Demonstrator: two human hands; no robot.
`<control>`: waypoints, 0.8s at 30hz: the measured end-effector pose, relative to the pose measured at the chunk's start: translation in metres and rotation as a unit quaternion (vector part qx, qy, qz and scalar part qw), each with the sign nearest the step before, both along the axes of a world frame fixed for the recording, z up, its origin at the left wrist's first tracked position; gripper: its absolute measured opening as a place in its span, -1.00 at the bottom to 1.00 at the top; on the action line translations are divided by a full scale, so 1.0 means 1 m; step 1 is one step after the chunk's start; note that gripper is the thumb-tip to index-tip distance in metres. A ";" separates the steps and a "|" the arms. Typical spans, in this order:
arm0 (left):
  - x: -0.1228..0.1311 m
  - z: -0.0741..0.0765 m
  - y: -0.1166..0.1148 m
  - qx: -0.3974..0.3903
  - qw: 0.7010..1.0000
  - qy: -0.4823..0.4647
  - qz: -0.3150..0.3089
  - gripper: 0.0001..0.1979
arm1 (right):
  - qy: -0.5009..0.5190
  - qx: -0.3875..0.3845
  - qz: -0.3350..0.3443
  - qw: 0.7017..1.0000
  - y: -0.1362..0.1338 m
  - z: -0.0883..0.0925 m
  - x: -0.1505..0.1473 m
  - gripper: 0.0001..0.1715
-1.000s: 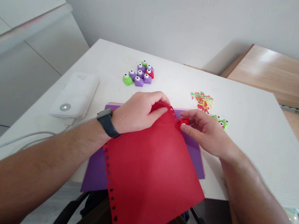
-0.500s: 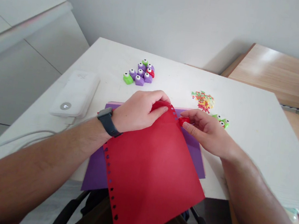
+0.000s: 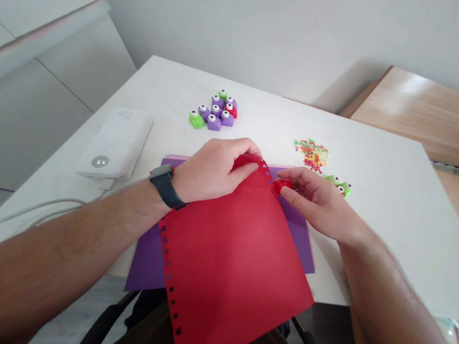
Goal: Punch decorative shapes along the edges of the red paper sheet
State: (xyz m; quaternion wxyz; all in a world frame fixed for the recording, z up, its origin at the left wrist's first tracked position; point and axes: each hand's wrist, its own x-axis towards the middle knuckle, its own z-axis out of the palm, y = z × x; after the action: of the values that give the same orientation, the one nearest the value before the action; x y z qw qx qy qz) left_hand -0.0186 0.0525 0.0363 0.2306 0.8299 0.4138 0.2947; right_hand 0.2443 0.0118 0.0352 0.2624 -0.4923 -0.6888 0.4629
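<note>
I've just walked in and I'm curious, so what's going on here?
A person's left hand grips the top of a red paper sheet with shaped holes along its left and upper right edges. The right hand holds a small red craft punch at the right edge. Purple paper lies beneath, on a white table; beyond are multicoloured paper cutouts and a cluster of purple, green and red punches.
</note>
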 end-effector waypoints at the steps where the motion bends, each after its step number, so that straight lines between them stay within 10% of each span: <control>1: 0.000 0.000 0.000 -0.001 1.000 0.001 0.000 -0.82 | -0.001 0.000 0.000 1.000 0.000 0.000 0.000 -0.52; 24: 0.000 -0.002 0.000 -0.001 1.000 0.000 0.000 -0.84 | -0.003 0.006 0.002 1.000 0.001 -0.001 0.000 -0.53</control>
State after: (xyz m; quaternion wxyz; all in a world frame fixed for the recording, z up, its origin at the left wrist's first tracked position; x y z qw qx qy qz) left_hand -0.0186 0.0529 0.0347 0.2319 0.8296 0.4139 0.2943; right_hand 0.2438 0.0125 0.0342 0.2627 -0.4905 -0.6933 0.4580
